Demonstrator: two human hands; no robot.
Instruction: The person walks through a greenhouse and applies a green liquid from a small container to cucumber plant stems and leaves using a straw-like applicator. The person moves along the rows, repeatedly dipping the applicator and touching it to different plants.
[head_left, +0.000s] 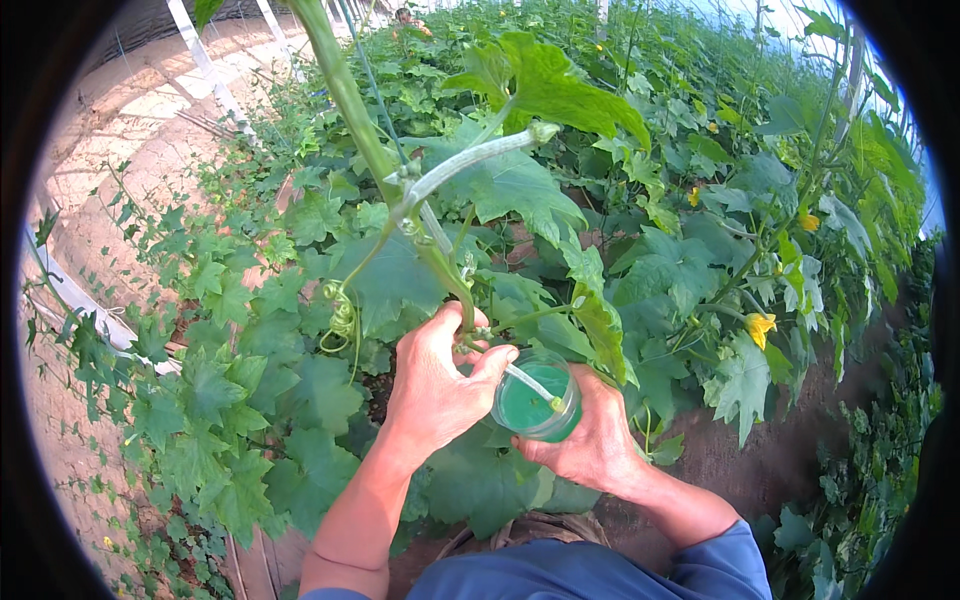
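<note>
My left hand (435, 386) pinches a slim young gourd fruit (531, 382), probably luffa, between thumb and fingers close to the vine. The fruit's yellow-green tip lies over the mouth of a clear cup (501, 401); whether it touches the green liquid (525, 409) inside cannot be told. From the right, my right hand (600, 442) grips the cup, tilted slightly. A thick green vine stem (352, 105) runs down to my left fingers. Higher on it, a larger pale young fruit (480, 154) juts to the right. A curled tendril (341, 315) hangs at the left.
Dense broad leaves (525, 180) surround both hands. A yellow flower (760, 328) stands out among the vines on the right. A blue-green string (371, 79) runs beside the stem. White posts (210, 71) rise from bare soil (120, 142) at the left. Another person (409, 21) is partly visible far back.
</note>
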